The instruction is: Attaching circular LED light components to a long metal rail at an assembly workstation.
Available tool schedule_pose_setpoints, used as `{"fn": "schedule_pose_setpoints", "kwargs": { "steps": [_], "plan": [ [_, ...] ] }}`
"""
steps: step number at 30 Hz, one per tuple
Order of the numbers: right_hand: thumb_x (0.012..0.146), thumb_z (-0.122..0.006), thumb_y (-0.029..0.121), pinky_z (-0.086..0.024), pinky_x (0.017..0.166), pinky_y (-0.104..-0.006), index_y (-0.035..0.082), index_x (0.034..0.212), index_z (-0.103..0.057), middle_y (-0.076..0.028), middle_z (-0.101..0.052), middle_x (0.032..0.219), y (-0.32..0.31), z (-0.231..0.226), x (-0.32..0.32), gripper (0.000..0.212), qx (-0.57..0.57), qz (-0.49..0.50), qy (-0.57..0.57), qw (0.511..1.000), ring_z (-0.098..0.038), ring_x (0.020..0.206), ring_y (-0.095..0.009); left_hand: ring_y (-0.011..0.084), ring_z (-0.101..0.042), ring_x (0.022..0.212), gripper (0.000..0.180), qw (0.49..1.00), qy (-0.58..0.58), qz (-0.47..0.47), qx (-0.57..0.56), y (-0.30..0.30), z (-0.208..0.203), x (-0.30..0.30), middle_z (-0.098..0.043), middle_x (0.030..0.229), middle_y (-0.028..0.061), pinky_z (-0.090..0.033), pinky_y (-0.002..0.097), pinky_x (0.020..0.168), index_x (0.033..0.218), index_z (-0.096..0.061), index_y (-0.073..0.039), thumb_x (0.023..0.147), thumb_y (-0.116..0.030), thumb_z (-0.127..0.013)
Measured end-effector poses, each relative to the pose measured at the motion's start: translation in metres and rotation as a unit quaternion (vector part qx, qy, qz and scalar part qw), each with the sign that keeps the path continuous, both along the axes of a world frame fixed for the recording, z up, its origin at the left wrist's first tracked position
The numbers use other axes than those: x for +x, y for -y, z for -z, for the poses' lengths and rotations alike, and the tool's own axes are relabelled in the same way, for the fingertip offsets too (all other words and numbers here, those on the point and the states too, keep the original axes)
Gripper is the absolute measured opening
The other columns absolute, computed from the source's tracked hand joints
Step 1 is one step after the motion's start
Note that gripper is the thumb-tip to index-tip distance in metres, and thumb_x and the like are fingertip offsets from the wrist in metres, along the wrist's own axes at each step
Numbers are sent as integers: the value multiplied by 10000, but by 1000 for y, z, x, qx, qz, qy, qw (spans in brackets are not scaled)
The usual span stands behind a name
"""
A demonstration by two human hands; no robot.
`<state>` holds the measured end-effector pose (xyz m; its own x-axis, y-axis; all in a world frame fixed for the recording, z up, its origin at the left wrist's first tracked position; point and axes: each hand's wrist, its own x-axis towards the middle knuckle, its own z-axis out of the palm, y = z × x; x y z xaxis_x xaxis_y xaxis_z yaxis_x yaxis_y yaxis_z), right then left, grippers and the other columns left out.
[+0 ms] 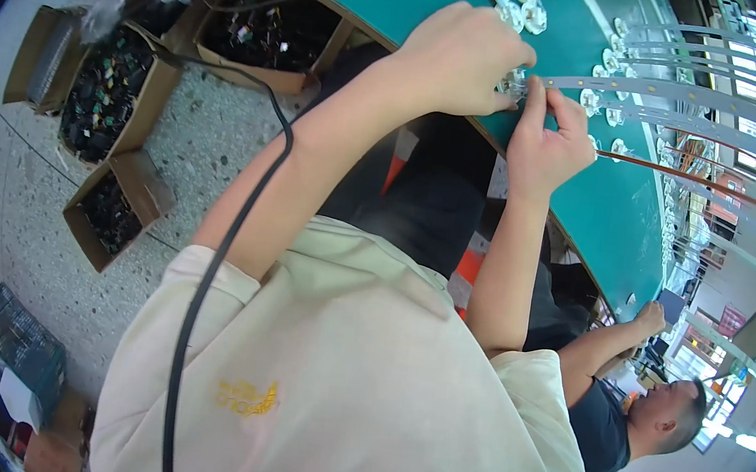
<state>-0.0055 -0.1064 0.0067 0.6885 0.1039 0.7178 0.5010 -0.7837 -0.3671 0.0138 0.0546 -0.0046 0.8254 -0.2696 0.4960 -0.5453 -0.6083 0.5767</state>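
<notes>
Over the near edge of the green table [623,221], my two hands meet at the fingertips. My left hand [464,58] is closed, its thumb and fingers pinching a small clear-and-white plastic piece [512,84]. Beside it, my right hand [549,146] is closed in a pinch; what lies between its fingertips is too small to make out. A long thin LED strip [679,94] reaches away from those fingertips; whether they grip its end, I cannot tell. Several similar strips lie beyond, with round white plastic pieces [589,100] near their ends.
More white pieces [533,15] lie at the table's far side. On the floor at left stand cardboard boxes [157,96] of dark small parts. A black cable [256,193] crosses my left arm. A co-worker [609,430] sits farther along the table at right.
</notes>
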Motion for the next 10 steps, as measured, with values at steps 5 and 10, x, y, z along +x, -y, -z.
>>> {"fn": "schedule_pose_setpoints", "kwargs": {
  "steps": [5,10],
  "plan": [
    [821,-783,86,-474,603,-254,-25,799,-696,-57,-684,741,5,-13,-7,143,24,-13,6,1000,-642,644,-125,319,-667,856,356,998,-27,4,-61,-3,-13,-13,-706,885,130,-530,404,768,992,-726,-67,723,-288,-799],
    [875,-758,106,-402,601,-186,-16,834,-708,0,-657,734,11,-84,-43,138,198,-98,-146,964,-570,674,-41,221,-724,841,419,960,-68,38,-271,2,-59,-65,-741,882,124,-552,344,819,1038,-732,-61,713,-294,-856]
  ]
}}
